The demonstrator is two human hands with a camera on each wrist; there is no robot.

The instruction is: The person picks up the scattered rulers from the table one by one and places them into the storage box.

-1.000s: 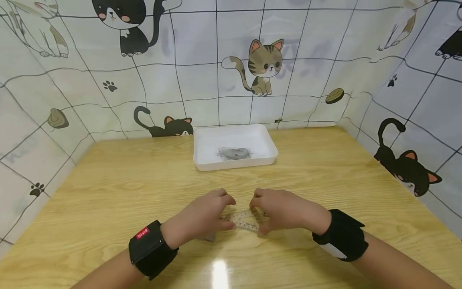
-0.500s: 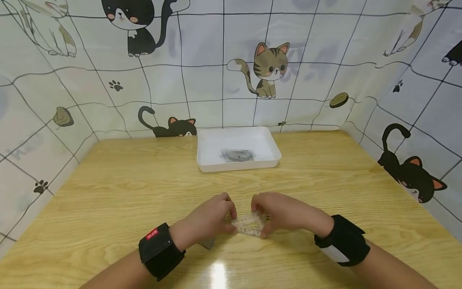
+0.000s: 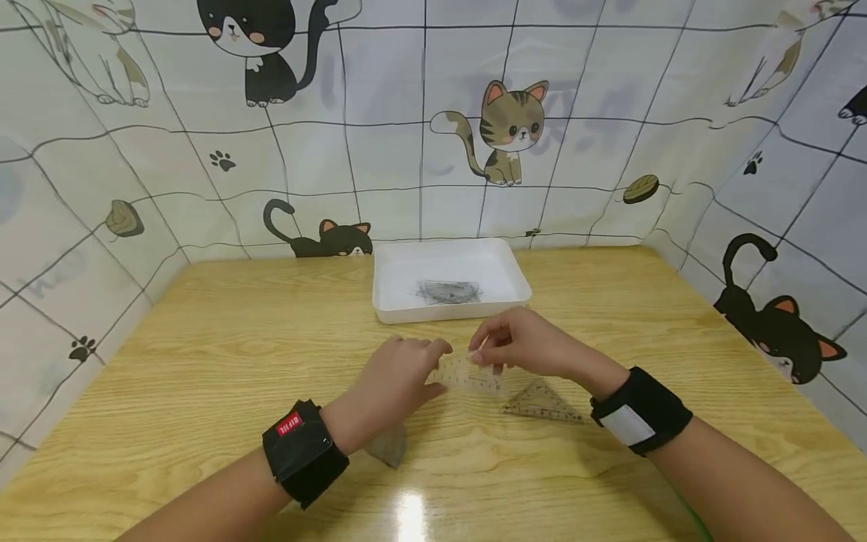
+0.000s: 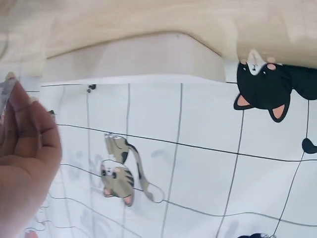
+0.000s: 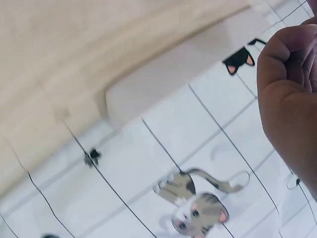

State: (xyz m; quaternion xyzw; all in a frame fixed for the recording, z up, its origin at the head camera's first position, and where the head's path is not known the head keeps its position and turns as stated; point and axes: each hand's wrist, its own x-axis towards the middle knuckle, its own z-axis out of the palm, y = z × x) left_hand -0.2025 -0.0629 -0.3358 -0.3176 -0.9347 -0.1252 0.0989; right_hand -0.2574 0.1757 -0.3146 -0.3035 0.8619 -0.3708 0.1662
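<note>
In the head view my right hand (image 3: 524, 342) pinches a clear plastic set square (image 3: 474, 376) with printed marks, just above the table; its outline is faint. My left hand (image 3: 400, 376) is by its left end, index finger and thumb spread apart; whether they touch it cannot be told. A second clear set square (image 3: 542, 403) lies on the table below my right wrist. Under my left palm a grey see-through piece (image 3: 388, 446) shows partly. Each wrist view is upside down and catches part of a hand at its edge, fingers curled.
A white tray (image 3: 406, 310) stands at the back of the wooden table (image 3: 271, 331), holding a dark see-through curved piece (image 3: 448, 292). Behind it hangs a cat-print sheet (image 3: 379, 150). A thin green edge (image 3: 691, 512) shows below my right forearm.
My right hand has lifted off the table and moved forward with the clear set square, uncovering the second one at its right. My left hand has spread its fingers and shifted forward slightly.
</note>
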